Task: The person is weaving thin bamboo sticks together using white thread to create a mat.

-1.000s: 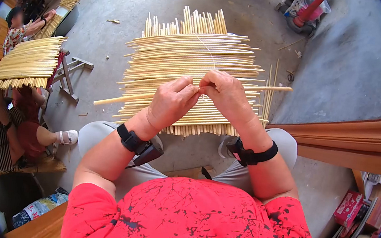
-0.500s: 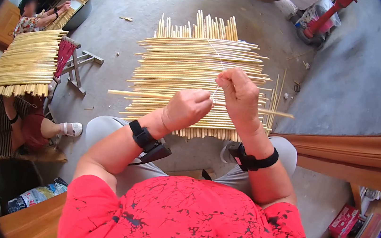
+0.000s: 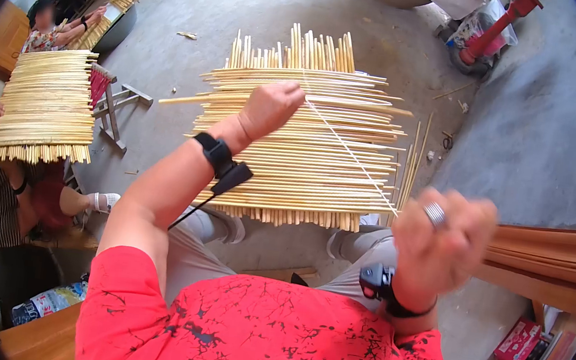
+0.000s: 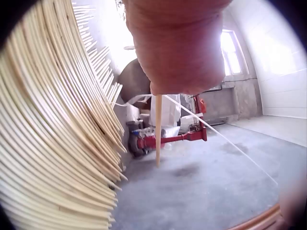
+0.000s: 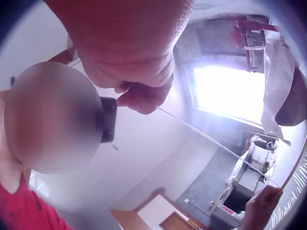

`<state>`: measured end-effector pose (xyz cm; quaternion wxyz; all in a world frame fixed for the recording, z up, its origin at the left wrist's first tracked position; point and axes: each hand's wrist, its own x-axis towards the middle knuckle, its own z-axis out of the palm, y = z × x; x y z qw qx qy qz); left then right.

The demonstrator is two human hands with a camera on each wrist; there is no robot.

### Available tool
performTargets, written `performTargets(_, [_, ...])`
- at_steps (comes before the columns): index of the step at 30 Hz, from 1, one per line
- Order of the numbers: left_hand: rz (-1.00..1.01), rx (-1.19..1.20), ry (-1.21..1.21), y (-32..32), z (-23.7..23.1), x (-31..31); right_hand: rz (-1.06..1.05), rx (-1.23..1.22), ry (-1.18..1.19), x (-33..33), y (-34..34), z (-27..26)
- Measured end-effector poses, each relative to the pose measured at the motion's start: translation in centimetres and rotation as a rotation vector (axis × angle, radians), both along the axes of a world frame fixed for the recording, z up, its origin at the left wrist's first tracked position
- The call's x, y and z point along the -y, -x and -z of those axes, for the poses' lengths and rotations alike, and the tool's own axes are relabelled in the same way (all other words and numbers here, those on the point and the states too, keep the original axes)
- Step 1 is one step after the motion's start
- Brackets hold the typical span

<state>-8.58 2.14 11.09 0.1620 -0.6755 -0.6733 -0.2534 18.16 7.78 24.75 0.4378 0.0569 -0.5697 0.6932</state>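
Note:
A mat of pale stalks (image 3: 305, 160) lies in front of the person, its rows running left to right. Over its upper part the left hand (image 3: 271, 109) grips a single stalk (image 3: 183, 100), which juts out to the left; in the left wrist view that stalk (image 4: 158, 134) extends beyond the fist. A white string (image 3: 349, 153) runs taut from near the left hand down to the right hand (image 3: 442, 238), which is raised, blurred and curled at the lower right. In the right wrist view the string (image 5: 206, 136) leaves the right hand's (image 5: 144, 96) pinched fingers.
Loose stalks (image 3: 416, 160) lie right of the mat. At the left, another person holds a second stalk mat (image 3: 46, 103) by a metal stand (image 3: 121, 105). A red-posted object (image 3: 492, 36) stands at the upper right, an orange-brown wooden edge (image 3: 546, 248) at the right.
The hands have moved apart, the left up and left with the stalk, the right down and right. The string between them is now long and taut.

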Motion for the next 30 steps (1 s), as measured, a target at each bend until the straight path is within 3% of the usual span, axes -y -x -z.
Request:
performTargets(3, [-0.156, 0.004, 0.088, 3.6, 2.2, -3.9, -0.251, -0.213, 0.194, -1.3, -2.9, -1.1])
performTargets(5, [-0.238, 0.066, 0.119, 6.0, 4.4, -6.1, -0.175, -0.303, 0.153, -1.5, -3.2, -1.1])
performTargets(9, [-0.337, 0.214, 0.197, 9.6, 8.3, -9.0, -0.136, -0.181, 0.128, -3.0, -3.8, -1.8])
performTargets(13, [-0.398, 0.268, 0.305, 11.3, 11.0, -10.7, -0.269, -0.226, 0.245, -4.6, -4.3, -2.0])
performTargets(17, [-0.473, 0.328, 0.304, 11.8, 13.0, -11.3, -0.219, -0.344, 0.327, -4.5, -4.6, -1.5])
performTargets(18, [-0.483, 0.341, 0.312, 12.0, 13.4, -11.3, -0.348, -0.325, 0.277, -5.0, -3.7, -1.5])
performTargets(21, [-0.499, 0.367, 0.323, 12.3, 14.1, -11.4, -0.380, -0.254, 0.284, -5.3, -3.7, -1.9])
performTargets(23, [-0.502, 0.382, 0.325, 12.5, 14.4, -11.4, -0.291, -0.255, 0.281, -4.9, -3.9, -1.9])
performTargets(25, [-0.520, 0.397, 0.379, 12.9, 14.4, -11.7, -0.021, -0.310, 0.191, -4.6, -4.2, -1.7])
performTargets(29, [-0.492, 0.388, 0.395, 13.3, 14.5, -11.9, 0.001, -0.260, 0.153, -4.8, -6.1, -1.7])
performTargets(30, [-0.498, 0.380, 0.414, 13.3, 14.5, -11.9, 0.092, -0.264, 0.104, -4.9, -7.7, -1.2])
